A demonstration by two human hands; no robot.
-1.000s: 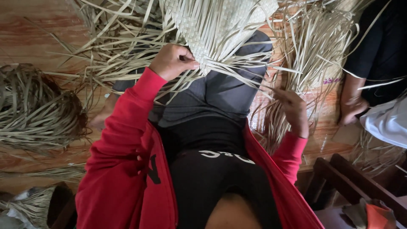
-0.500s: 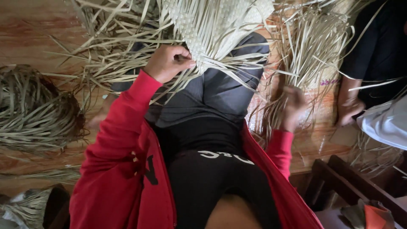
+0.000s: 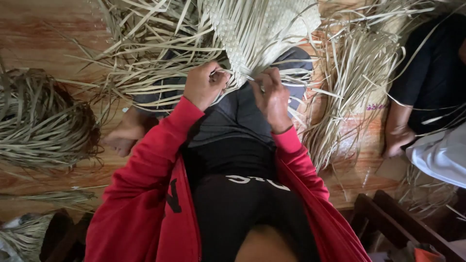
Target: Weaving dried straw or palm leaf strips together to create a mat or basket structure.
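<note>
A pale woven mat (image 3: 262, 26) of flat dried leaf strips lies over my lap, its loose strip ends hanging toward me. My left hand (image 3: 205, 85) pinches strips at the mat's near edge, fingers curled around them. My right hand (image 3: 272, 97) is beside it, fingers closed on strips at the same edge. Both arms wear red sleeves, and my grey-clad legs (image 3: 228, 116) run under the mat.
Loose dried strips (image 3: 145, 53) spread over the wooden floor (image 3: 43, 34). A coiled bundle of strips (image 3: 39, 121) lies at left, another pile (image 3: 354, 82) at right. A seated person in dark clothes (image 3: 427, 77) is at far right. Dark wooden furniture (image 3: 403, 228) stands at lower right.
My right hand came in from the right-hand pile to the mat's near edge beside my left hand. My left hand shifted slightly right along the edge.
</note>
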